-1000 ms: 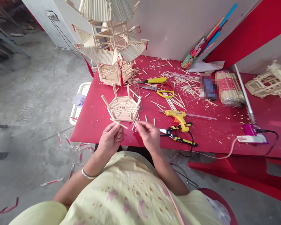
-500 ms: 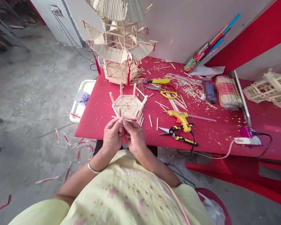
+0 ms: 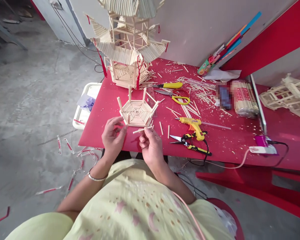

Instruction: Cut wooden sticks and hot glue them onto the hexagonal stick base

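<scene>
Head view: the right hand (image 3: pixel 151 143) grips a short pale stick (image 3: pixel 138 130) between thumb and forefinger, its other fingers curled into the palm. The stick's free end points toward the left hand (image 3: pixel 113 136), with a gap left between them. That left hand is loosely spread, thumb and forefinger parted, next to the near left corner of a hexagonal stick base (image 3: pixel 137 113). Ahead of both hands and roughly between them, this base rests flat on the red table (image 3: pixel 95 130), with short posts rising from its corners. The held stick lies just on the hands' side of the base's near edge; whether the two touch, I cannot tell.

A few loose sticks (image 3: pixel 161 128) lie close by to the right of the right hand. Farther to its right are black-and-yellow shears (image 3: pixel 198 150), their blades partly open and pointing toward the hand, and a yellow glue gun (image 3: pixel 196 125) just beyond their upper handle. Scissors (image 3: pixel 166 93) lie ahead and to the right of that hand. Beyond the base, farthest ahead of the hands, stands a tiered stick tower (image 3: pixel 117 51) hung with red tassels.
</scene>
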`<state>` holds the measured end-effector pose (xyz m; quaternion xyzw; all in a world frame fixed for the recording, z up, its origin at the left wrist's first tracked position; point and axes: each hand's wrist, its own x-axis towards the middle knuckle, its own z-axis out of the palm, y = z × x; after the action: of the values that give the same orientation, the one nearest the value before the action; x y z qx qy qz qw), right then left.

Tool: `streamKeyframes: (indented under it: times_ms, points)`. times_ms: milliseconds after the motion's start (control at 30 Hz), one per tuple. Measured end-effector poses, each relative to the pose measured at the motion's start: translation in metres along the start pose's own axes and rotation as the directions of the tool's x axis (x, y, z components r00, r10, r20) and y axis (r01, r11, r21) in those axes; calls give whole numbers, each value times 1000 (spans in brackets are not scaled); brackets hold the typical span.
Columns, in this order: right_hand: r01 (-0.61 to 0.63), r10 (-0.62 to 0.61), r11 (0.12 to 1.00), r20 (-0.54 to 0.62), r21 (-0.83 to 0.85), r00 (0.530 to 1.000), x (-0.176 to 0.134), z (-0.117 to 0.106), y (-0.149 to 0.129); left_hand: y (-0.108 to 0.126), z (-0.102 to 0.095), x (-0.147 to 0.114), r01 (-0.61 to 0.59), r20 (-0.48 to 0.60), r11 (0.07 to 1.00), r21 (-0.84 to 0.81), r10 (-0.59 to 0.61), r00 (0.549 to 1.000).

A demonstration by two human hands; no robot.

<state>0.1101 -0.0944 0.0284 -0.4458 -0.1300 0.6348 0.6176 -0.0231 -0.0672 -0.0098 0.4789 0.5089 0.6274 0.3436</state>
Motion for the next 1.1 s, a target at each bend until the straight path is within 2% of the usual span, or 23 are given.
streamKeyframes:
  times_ms: [67,133,300,567,733,967,1100]
  points:
    - [-2,2,1000,19,-7,1000,0,-2,-1,-2,-1,7,-51,135,997,59,43,990]
    - [-4,4,1000,26,-2,1000,2,-4,0,-4,2,9,-78,206,994,83,59,977]
    - [-2,2,1000,49,-9,999,9,-8,-2,-13,13,3,-91,165,992,86,76,983]
    - [59,-59,998,-33,-9,998,27,-10,-13,-11,22,4,-6,160,1000,-26,11,987]
    - [36,-38,999,-37,-40,999,31,-10,-13,-9,21,3,35,172,999,-28,-30,985]
    - [42,-43,999,-20,-25,999,35,-13,-8,-10,16,2,26,251,996,-83,-5,968]
    - [44,-45,998,-30,-40,999,37,-13,-7,-6,15,3,58,241,996,-66,-40,970]
